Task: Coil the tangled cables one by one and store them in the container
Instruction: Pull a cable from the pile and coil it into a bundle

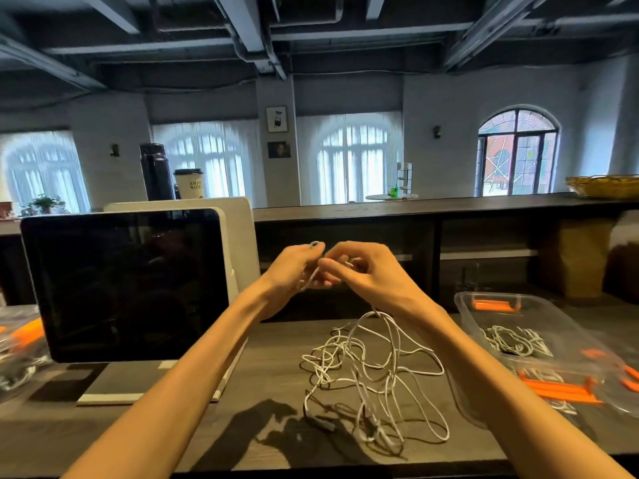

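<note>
left hand (300,267): raised over the table, fingers curled round one end of a white cable (314,274). A little loop of it pokes out above the knuckles.

right hand (359,271): right up against the left one, fingertips nearly touching it, pinching the same cable. Can't quite tell where its grip sits, the fingers hide it.

tangled pile (370,378): white cables heaped on the dark table (269,371), below the hands and a bit toward the right one. One strand climbs from the top of the pile up under the right wrist, so the held cable is apparently not free of the mess yet.

key relation: the line from hands to pile runs pretty much straight down and toward the person. The right hand is nearer to that rising strand, so my guess is it feeds while the left keeps the loops. Pulling up and away looks like the way to draw it out, but it could drag the whole knot along.

container (498,316): clear plastic tub with orange latches, off to the right hand's side and lower, well apart from the hands. There's already a white cable bundle (515,342) lying in it.

progress: at least one stored, most of the pile still to go, I'd say.

monitor (124,281): dark screen on the left hand's side, not involved.
</note>
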A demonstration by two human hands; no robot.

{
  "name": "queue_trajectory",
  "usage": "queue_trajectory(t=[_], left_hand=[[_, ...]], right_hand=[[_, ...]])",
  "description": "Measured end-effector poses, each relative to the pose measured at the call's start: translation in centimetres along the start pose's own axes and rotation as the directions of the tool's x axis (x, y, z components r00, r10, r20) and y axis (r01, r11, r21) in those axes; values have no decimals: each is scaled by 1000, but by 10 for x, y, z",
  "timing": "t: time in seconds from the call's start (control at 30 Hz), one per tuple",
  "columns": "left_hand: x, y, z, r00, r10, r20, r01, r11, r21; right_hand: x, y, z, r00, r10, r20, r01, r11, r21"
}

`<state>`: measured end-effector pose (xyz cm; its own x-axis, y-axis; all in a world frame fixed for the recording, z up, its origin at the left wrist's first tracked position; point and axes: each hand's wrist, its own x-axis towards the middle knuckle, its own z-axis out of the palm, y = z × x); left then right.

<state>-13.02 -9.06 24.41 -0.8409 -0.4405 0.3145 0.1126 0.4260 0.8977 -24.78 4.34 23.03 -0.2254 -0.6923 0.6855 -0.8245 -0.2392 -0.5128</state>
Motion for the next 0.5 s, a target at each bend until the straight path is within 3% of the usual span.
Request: queue_trajectory(t=[0.23, 0.3, 0.37, 0.43, 0.5], left_hand=[[-8, 1, 12, 958, -112, 263, 185, 944, -273], [-8, -1, 16, 973, -83, 215, 132, 966, -224], [-8, -3, 20, 988, -47, 144, 81, 968, -239], [-6, -2, 19, 998, -16, 56, 36, 916, -399], [-3, -1, 13, 998, -20, -53, -15, 815, -580]], right_hand=[[10, -1, 1, 982, 21, -188, -20, 1000, 7], [8, 2, 0, 983, 65, -171, -59, 997, 41], [5, 3, -1, 982, 147, -115, -124, 976, 181], [1, 7, -3, 973, 231, 6, -218, 909, 355], [-6, 15, -2, 955, 274, 111, -295, 871, 393]])
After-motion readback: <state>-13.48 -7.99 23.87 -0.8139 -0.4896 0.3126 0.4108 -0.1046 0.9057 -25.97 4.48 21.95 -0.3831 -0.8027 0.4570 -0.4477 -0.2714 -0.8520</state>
